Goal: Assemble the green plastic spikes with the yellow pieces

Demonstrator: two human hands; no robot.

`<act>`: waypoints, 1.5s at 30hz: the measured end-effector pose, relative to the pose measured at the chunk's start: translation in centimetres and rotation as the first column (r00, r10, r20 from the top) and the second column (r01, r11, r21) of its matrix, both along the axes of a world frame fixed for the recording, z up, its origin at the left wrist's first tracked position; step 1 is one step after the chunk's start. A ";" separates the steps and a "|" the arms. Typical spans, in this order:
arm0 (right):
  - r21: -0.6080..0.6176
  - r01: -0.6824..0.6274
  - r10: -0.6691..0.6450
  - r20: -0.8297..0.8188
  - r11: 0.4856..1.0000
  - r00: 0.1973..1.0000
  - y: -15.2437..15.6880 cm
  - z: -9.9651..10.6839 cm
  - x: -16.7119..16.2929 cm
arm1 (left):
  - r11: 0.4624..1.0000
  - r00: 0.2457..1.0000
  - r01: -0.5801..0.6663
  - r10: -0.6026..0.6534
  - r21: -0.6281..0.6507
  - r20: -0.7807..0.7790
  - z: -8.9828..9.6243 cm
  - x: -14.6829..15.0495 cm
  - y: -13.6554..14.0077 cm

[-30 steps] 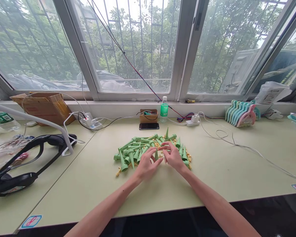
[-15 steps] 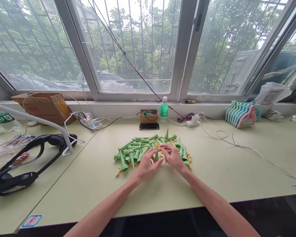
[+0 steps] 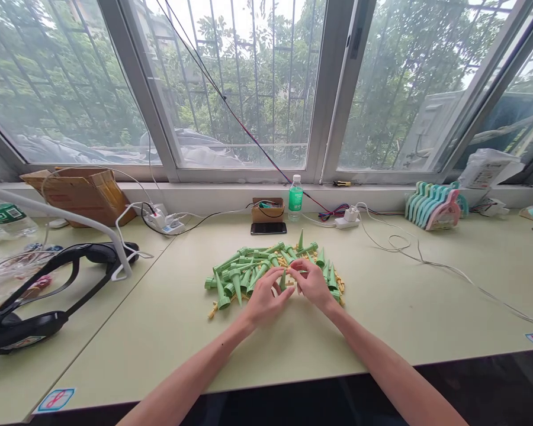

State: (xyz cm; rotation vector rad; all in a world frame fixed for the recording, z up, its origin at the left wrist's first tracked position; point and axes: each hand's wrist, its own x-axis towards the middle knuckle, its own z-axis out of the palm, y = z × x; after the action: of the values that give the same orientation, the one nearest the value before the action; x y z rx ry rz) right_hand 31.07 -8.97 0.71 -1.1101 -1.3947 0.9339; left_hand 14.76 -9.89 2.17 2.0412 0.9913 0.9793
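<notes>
Green cone sits in the left hand, fingers and thumb half-curled round it, at the near edge of the pile; the right hand bunches beside it, hold unclear. Probably light, stiff plastic, best gripped by its broad end.

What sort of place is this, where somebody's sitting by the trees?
Probably an indoor workroom: a long pale-yellow tabletop beneath wide grey-framed glass windows, white plastic power strips, and a heap of green tapered plastic spikes.
</notes>
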 end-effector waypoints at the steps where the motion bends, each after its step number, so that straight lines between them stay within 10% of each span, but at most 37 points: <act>1: 0.003 0.003 -0.003 0.004 1.000 1.000 0.0 0.0 0.0 | 1.000 1.000 0.000 0.000 -0.001 0.002 0.0 0.0 0.0; 45: 0.053 0.077 -0.082 0.088 0.996 0.993 -0.6 0.9 -0.2 | 0.998 0.995 -0.056 0.054 -0.026 -0.078 -0.4 -0.3 0.1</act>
State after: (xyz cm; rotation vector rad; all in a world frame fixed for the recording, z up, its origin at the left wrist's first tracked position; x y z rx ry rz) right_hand 30.92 -9.55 1.62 -1.1741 -1.4286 0.7966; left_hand 14.45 -9.76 1.77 2.0522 1.1010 0.9152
